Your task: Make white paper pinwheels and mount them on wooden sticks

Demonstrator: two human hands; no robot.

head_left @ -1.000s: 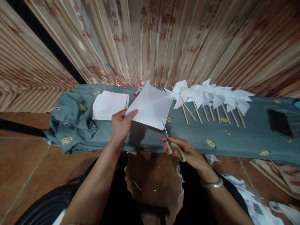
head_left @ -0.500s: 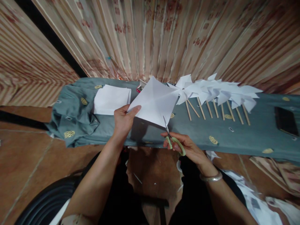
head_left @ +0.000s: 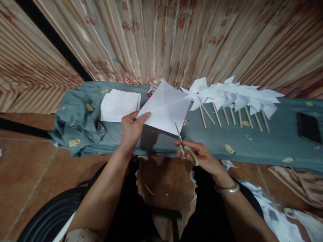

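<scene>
Small red object (head_left: 148, 94) behind paper sheet (head_left: 165, 107)

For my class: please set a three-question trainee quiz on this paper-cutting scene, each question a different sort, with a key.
1. True or false: the left hand holds the scissors.
2. Where do the scissor blades meet the white paper square? A) its top corner B) its lower corner C) its left corner
3. What lies in a row on the grey cloth beyond the right hand?

Key: 1. False, the right hand holds them. 2. B. 3. Paper pinwheels on wooden sticks.
</scene>
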